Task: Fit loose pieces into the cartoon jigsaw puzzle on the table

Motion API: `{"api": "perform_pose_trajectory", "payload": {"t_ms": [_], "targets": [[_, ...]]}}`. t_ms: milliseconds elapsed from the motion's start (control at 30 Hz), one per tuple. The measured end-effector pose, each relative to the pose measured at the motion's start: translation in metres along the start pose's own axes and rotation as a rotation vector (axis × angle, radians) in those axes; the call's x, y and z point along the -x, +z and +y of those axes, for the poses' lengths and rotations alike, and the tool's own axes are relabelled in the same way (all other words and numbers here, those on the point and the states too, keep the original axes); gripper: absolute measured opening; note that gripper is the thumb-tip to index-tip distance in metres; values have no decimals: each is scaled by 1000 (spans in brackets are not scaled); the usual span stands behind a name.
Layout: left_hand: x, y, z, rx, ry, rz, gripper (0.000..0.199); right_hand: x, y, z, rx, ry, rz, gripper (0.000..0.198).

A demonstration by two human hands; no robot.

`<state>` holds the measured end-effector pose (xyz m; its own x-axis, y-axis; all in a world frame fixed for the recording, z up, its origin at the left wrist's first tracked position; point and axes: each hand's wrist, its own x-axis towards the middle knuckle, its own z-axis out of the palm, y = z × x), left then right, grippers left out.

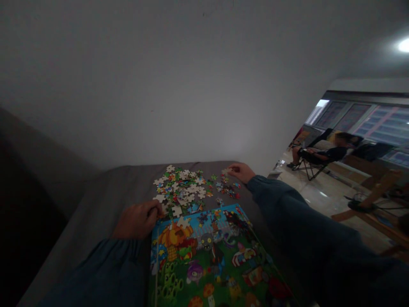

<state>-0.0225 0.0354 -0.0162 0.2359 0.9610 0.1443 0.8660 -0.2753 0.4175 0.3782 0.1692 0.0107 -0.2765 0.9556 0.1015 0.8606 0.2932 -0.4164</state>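
A heap of loose jigsaw puzzle pieces (191, 188) lies on a grey cloth, some with pale backs up and others showing colour. My left hand (139, 219) is at the heap's near left edge with its fingers curled together; what they hold, if anything, is hidden. At the far right, my right hand (242, 172) pinches a pale puzzle piece (226, 171) at its fingertips. Smaller groups of pieces (228, 190) lie just below that hand. Nearest me is a colourful cartoon puzzle picture (207, 264), with a pale piece (183, 222) resting on its top left part.
The grey cloth surface (105, 192) meets a plain wall (191, 85) behind the pieces. Away to the right, a person (335, 149) sits on a folding chair near windows. A wooden frame (380, 204) with dark cables stands at the right.
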Motion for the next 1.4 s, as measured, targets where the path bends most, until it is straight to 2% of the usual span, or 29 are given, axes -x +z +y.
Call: {"api": "perform_pose_trajectory", "payload": {"t_ms": [200, 533, 667, 867, 1000, 1100, 1233, 1300, 1400], "targets": [[2, -2, 1, 1, -4, 0, 33, 1, 10, 3, 72, 36, -14, 31], [3, -4, 5, 7, -10, 8, 31, 19, -9, -12, 243, -185, -29, 24], [2, -4, 4, 23, 3, -15, 31, 31, 2, -39, 276, -299, -67, 28], [2, -3, 2, 12, 1, -22, 32, 28, 43, -102, 255, -442, -114, 41], [2, -4, 4, 3, 10, -17, 31, 21, 57, -118, 254, -470, -161, 25], [3, -5, 5, 6, 15, -10, 31, 20, 52, -116, 230, -459, -151, 19], [2, -3, 3, 24, 20, -4, 32, 21, 28, -96, 172, -358, -116, 26], [1, -2, 2, 34, 21, -8, 31, 23, 14, -80, 145, -321, -162, 28], [0, -1, 1, 42, 14, -10, 30, 30, -1, -61, 136, -322, -251, 19]]}}
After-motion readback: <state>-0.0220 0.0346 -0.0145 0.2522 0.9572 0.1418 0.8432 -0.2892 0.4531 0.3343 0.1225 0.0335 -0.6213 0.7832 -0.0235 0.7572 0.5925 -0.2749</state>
